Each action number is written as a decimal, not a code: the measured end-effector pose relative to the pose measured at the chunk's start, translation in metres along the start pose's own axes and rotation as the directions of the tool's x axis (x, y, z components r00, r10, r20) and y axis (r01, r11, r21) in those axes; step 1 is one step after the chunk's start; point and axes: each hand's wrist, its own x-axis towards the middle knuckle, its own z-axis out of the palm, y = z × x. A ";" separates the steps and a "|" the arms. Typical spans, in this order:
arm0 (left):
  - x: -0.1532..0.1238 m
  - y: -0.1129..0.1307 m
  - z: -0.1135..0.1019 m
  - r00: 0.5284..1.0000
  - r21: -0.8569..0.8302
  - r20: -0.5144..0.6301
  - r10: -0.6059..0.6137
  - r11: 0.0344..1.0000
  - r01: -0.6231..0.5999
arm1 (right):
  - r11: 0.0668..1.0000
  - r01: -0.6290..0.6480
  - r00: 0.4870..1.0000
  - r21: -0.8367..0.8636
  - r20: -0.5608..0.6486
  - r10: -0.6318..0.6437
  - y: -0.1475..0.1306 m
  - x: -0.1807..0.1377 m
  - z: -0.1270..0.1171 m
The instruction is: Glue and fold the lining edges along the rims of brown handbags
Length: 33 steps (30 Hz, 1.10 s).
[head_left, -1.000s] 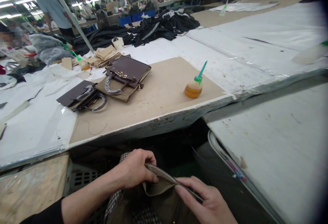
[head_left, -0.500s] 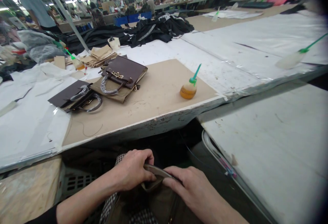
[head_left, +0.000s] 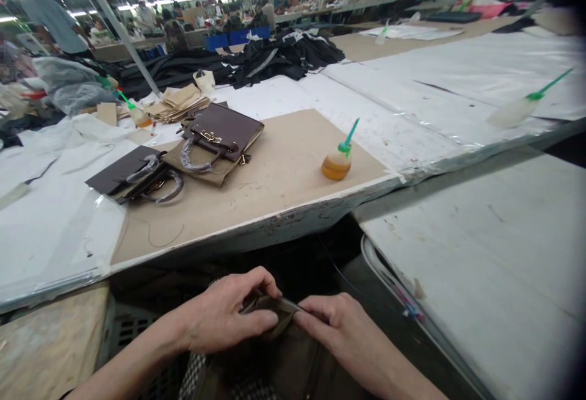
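Observation:
A dark brown handbag (head_left: 286, 357) with an olive-brown lining is over my lap, its lower part in shadow. My left hand (head_left: 233, 311) pinches the left part of its upper edge, with the thumb on the lining side and the fingers behind. Farther right along that edge, my right hand (head_left: 336, 327) grips it between thumb and bent fingers. Between the hands the lining gapes a little. Two brown handbags lie on the table: one with gold hardware (head_left: 224, 134), and a smaller-looking one (head_left: 128, 171) to its left. Plastic film wraps their handles.
A bottle of amber liquid (head_left: 336, 162) with a green nozzle stands on brown board (head_left: 288, 137) near the table edge. Another bottle (head_left: 517, 110) is at right. Black material (head_left: 284, 52) is heaped behind. A pale worktop (head_left: 494, 223) flanks my right side; people work in the background.
My left hand has turned and its thumb now lies straighter along the lining. My right hand keeps its grip, shifted only slightly. The bags on the table stay put.

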 end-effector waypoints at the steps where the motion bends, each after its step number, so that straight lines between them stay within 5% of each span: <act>1: -0.001 0.000 0.002 1.000 0.019 -0.023 0.006 1.000 -0.006 | 1.000 0.000 1.000 0.010 -0.001 0.000 0.000 0.001 0.000; 7: 0.002 -0.005 0.020 0.979 0.119 -0.166 0.115 0.988 -0.096 | 1.000 0.001 1.000 0.008 -0.017 -0.001 0.003 0.001 0.001; 16: 0.011 -0.015 0.026 0.958 0.300 -0.262 0.113 0.953 -0.030 | 0.999 -0.005 1.000 0.037 0.007 0.005 0.004 -0.001 0.000; 26: 0.021 -0.015 0.027 0.960 0.293 -0.270 0.076 0.956 0.007 | 0.996 0.008 0.999 0.090 0.031 -0.010 0.008 -0.003 -0.003; 33: 0.024 -0.006 0.029 0.950 0.124 -0.312 0.021 0.992 0.019 | 0.985 0.137 0.963 0.106 0.219 -0.158 0.004 0.012 -0.017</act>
